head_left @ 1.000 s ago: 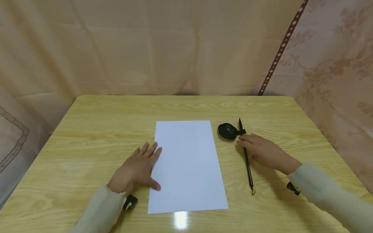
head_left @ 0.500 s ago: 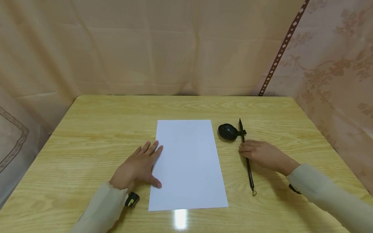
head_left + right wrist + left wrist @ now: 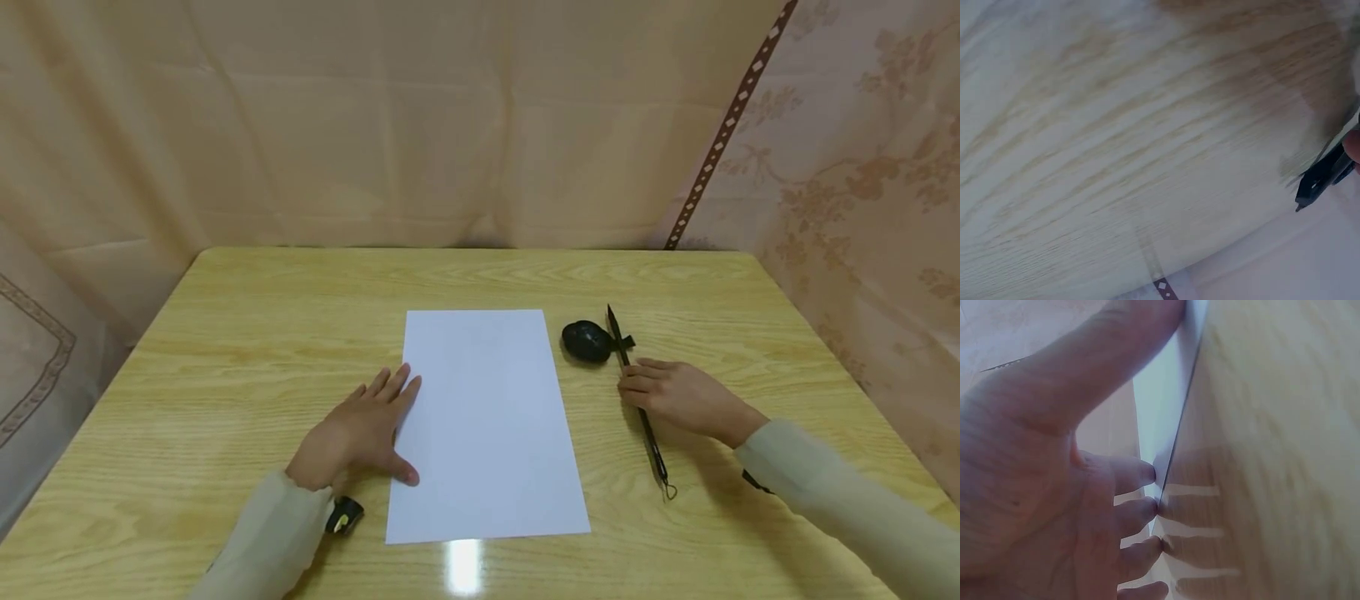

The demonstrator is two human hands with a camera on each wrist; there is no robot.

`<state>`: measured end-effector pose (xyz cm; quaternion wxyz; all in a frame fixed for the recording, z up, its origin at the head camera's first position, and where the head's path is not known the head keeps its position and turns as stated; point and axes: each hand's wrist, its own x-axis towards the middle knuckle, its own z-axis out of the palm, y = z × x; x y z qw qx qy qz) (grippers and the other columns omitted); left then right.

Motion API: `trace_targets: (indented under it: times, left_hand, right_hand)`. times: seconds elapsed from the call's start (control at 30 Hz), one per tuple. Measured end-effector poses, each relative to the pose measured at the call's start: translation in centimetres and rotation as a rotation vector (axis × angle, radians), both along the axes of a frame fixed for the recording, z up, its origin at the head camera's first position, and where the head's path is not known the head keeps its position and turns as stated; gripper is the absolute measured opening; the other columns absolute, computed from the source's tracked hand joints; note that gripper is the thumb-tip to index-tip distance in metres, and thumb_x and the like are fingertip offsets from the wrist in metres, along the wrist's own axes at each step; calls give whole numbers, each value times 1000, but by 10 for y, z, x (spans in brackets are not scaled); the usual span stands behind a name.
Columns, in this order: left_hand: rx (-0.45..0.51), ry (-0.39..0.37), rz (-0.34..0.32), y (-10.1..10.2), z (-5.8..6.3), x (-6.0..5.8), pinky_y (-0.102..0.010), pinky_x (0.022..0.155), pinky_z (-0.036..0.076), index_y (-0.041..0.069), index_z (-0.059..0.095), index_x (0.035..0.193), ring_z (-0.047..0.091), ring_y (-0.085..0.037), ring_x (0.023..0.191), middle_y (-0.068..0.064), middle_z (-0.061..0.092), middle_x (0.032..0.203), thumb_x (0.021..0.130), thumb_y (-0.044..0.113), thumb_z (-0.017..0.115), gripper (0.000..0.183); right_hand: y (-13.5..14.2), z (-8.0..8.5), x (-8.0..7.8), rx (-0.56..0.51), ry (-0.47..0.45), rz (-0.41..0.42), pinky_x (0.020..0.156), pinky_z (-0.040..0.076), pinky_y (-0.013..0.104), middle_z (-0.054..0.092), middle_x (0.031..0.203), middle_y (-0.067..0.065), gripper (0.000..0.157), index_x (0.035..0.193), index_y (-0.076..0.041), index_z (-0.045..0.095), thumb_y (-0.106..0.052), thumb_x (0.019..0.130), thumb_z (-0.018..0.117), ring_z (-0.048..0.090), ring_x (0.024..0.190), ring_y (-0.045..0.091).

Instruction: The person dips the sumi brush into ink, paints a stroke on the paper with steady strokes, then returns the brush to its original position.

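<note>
A white sheet of paper (image 3: 487, 425) lies flat on the wooden table. My left hand (image 3: 356, 437) rests on its left edge with fingers spread; in the left wrist view the fingertips (image 3: 1141, 512) touch down along that edge. To the right of the sheet, my right hand (image 3: 678, 400) pinches a dark calligraphy brush (image 3: 651, 442) around the upper part of its handle. The brush tip points away from me and crosses the stem of a glossy black oval object (image 3: 587, 342). The right wrist view shows only a fingertip and a dark piece at its right edge.
The wood-grain table (image 3: 225, 350) reaches back to a beige curtain (image 3: 435, 125). A patterned cloth (image 3: 862, 150) hangs on the right. Small black wrist devices (image 3: 345, 515) hang beneath the sleeves.
My right hand first slid back along the brush toward me and closed on it. Since then the brush has turned, its tip going left and its looped end right. The left hand barely shifted.
</note>
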<state>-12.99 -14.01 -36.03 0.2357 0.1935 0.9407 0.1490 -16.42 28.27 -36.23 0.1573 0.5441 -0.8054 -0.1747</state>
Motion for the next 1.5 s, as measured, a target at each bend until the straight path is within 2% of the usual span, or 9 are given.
trace_targets:
  times: [0.23, 0.33, 0.47, 0.67, 0.83, 0.97, 1.1, 1.37, 1.5]
  left_hand:
    - [-3, 3, -1, 2, 2, 1, -59, 116, 10, 3, 15, 153, 1, -41, 146, -17, 1, 160, 63, 46, 86, 122]
    - [-15, 20, -21, 2, 3, 0, -59, 116, 10, 2, 15, 152, 2, -42, 146, -18, 2, 160, 63, 48, 85, 122]
    - [-19, 30, -38, 4, 3, -3, -59, 116, 10, 3, 15, 152, 1, -41, 146, -18, 2, 160, 64, 49, 84, 121]
    - [-11, 18, -45, 5, 3, -5, -60, 116, 10, 3, 13, 153, 0, -41, 146, -18, 0, 160, 65, 49, 84, 121]
    - [-8, 9, -41, 3, 3, -4, -60, 115, 11, 2, 13, 153, 0, -41, 146, -18, 0, 160, 64, 49, 84, 122]
    - [-12, 1, -34, 3, 3, -5, -59, 116, 10, 3, 12, 153, -1, -41, 146, -18, -2, 160, 64, 49, 84, 123]
    - [-13, -2, -31, 4, 4, -6, -59, 116, 11, 4, 11, 153, -2, -41, 146, -17, -3, 160, 65, 49, 83, 123]
    - [7, -13, -35, 6, 3, -4, -61, 114, 12, 3, 12, 153, -1, -41, 146, -18, -3, 160, 65, 48, 84, 123]
    - [-4, -9, -39, 7, 4, -3, -61, 114, 13, 3, 11, 153, -1, -41, 146, -18, -3, 160, 65, 48, 84, 123]
  right_hand:
    - [3, 10, -6, -169, 49, 2, 88, 53, 41, 72, 104, 10, 37, 98, -3, 72, 7, 62, 74, 68, 99, 26]
    - [4, 11, -11, -383, 68, -1, 91, 52, 41, 72, 102, 11, 14, 98, 0, 73, -1, 88, 62, 68, 96, 29]
    - [2, 13, -17, -706, 72, -19, 105, 43, 31, 73, 97, 14, 47, 96, 1, 73, -26, 103, 36, 68, 91, 33]
    - [-8, 28, -24, -1138, -64, -44, 105, 42, 25, 71, 91, 22, 26, 92, 8, 71, -15, 95, 58, 66, 106, 15]
    - [-20, 49, -27, -1404, -173, -87, 89, 51, 18, 73, 95, 2, 12, 92, 13, 69, 12, 81, 65, 66, 95, -1]
    - [-28, 63, -29, -1465, -254, -173, 77, 52, 12, 68, 97, -16, 16, 98, 17, 65, 15, 83, 61, 67, 86, -2]
    - [-37, 61, -34, -1452, -323, -251, 73, 52, 10, 67, 93, -20, 15, 99, 15, 66, 10, 85, 63, 66, 82, -5]
    - [-43, 48, -44, -1402, -334, -347, 71, 51, 7, 71, 91, 21, 15, 99, 7, 69, 4, 85, 66, 65, 81, -8]
    - [-44, 44, -48, -1429, -364, -349, 70, 51, 8, 73, 90, 9, 15, 99, 8, 69, 5, 85, 66, 66, 80, -7]
